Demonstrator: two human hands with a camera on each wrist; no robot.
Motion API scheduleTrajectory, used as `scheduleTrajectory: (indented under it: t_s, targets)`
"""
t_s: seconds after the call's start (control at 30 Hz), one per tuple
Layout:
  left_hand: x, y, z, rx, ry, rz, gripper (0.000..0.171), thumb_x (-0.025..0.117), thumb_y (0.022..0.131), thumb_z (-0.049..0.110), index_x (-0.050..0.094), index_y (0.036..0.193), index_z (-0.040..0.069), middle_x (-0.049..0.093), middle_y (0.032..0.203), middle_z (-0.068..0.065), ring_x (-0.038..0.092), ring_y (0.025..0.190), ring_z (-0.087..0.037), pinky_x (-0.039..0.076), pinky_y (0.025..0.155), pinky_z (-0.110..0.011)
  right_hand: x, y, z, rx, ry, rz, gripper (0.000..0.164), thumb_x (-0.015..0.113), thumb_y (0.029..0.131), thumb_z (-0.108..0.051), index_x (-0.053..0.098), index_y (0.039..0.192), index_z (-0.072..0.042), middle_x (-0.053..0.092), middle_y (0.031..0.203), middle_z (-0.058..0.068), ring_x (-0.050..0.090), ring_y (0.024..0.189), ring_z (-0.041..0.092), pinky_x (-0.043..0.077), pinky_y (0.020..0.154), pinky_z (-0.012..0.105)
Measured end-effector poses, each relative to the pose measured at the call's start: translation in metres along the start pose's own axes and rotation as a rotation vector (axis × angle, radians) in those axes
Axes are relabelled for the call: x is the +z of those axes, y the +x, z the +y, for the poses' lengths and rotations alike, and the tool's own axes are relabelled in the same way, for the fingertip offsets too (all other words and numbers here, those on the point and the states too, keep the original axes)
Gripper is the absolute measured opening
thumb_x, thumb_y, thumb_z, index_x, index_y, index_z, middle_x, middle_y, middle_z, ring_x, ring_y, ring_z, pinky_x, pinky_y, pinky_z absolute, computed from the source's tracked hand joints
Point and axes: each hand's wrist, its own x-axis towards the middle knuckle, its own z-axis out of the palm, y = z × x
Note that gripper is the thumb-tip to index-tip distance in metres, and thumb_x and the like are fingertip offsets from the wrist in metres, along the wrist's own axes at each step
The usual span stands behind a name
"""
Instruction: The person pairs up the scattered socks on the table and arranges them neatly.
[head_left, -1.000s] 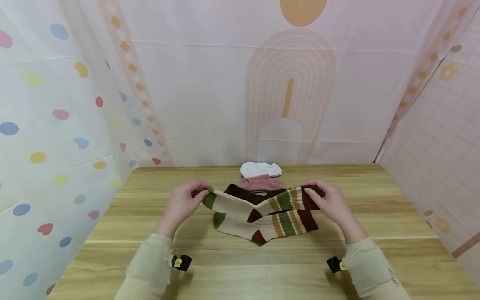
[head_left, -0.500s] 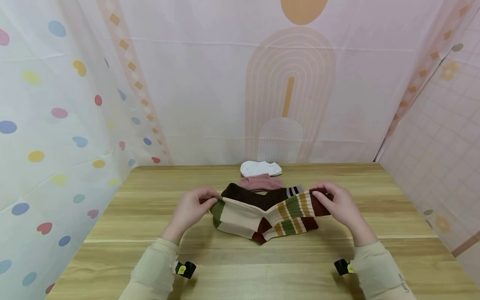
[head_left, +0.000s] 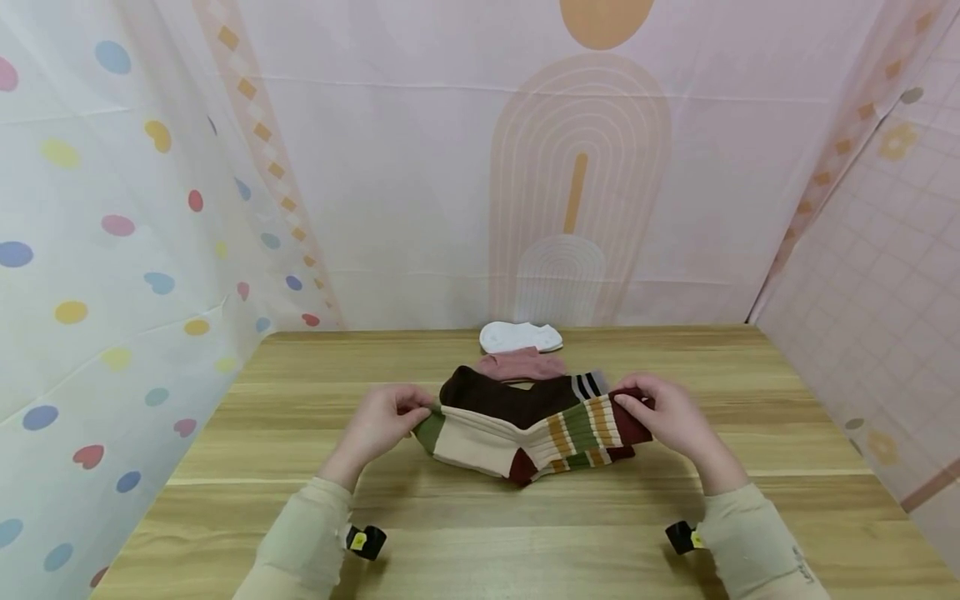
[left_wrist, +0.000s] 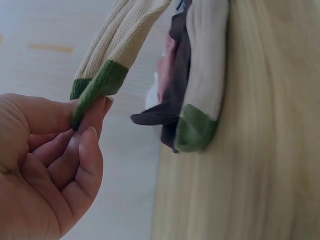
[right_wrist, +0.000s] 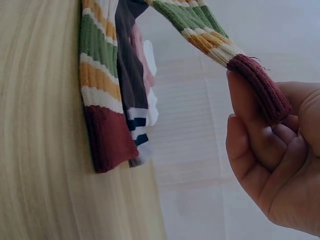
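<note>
A cream striped sock with green toe and dark red heel and cuff is stretched between both hands. My left hand pinches its green toe between thumb and fingers, clearly seen in the left wrist view. The dark red cuff is pinched by my right hand. Beneath it, a matching sock lies on the wooden table; in the head view the held sock covers most of it. Just behind is a dark brown sock with a grey, black-striped cuff, partly hidden by the held sock.
Farther back, pink socks and white low-cut socks lie in a row behind the brown one. Patterned cloth hangs along the table's back edge and both sides. Each wrist carries a small black camera.
Both hands have come slightly nearer and lower, bringing the held sock down over its match, which shows much less now. More of the brown sock and its striped cuff has come into sight.
</note>
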Motion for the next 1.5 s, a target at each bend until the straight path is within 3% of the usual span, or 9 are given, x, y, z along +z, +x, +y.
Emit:
scheduleTrajectory:
  t_s: [0.3, 0.5, 1.03, 1.5]
  targets:
    - [0.006, 0.005, -0.011, 0.01, 0.099, -0.013, 0.009, 0.069, 0.09, 0.001, 0.075, 0.095, 0.005, 0.07, 0.086, -0.005, 0.065, 0.08, -0.016, 0.054, 0.07, -0.033, 0.008, 0.005, 0.008, 0.028, -0.007, -0.057, 0.011, 0.063, 0.098, -0.012, 0.07, 0.104, -0.006, 0.069, 0.094, 0.004, 0.063, 0.083, 0.019, 0.051, 0.07, 0.038]
    - [0.01, 0.007, -0.016, -0.005, 0.122, -0.047, 0.009, 0.069, 0.089, -0.001, 0.074, 0.092, 0.005, 0.07, 0.084, -0.001, 0.063, 0.078, -0.015, 0.053, 0.069, -0.033, 0.011, 0.006, 0.012, 0.056, 0.01, -0.102, 0.01, 0.062, 0.098, -0.012, 0.07, 0.102, -0.006, 0.068, 0.093, 0.004, 0.062, 0.08, 0.017, 0.05, 0.067, 0.035]
    - [0.015, 0.016, -0.023, -0.01, 0.216, -0.121, 0.003, 0.073, 0.086, 0.001, 0.071, 0.087, 0.003, 0.069, 0.084, -0.002, 0.064, 0.079, -0.017, 0.054, 0.073, -0.036, 0.019, 0.008, 0.019, 0.014, -0.095, -0.146, 0.007, 0.065, 0.096, -0.01, 0.071, 0.097, -0.007, 0.07, 0.097, 0.006, 0.063, 0.089, 0.023, 0.051, 0.077, 0.043]
    - [0.021, 0.026, -0.027, 0.02, 0.324, -0.109, 0.011, 0.076, 0.084, 0.003, 0.068, 0.081, 0.009, 0.064, 0.077, 0.002, 0.058, 0.073, -0.012, 0.051, 0.072, -0.036, 0.028, 0.01, 0.025, 0.017, -0.118, -0.176, 0.004, 0.065, 0.095, -0.009, 0.069, 0.093, -0.007, 0.068, 0.093, 0.005, 0.059, 0.081, 0.017, 0.049, 0.076, 0.041]
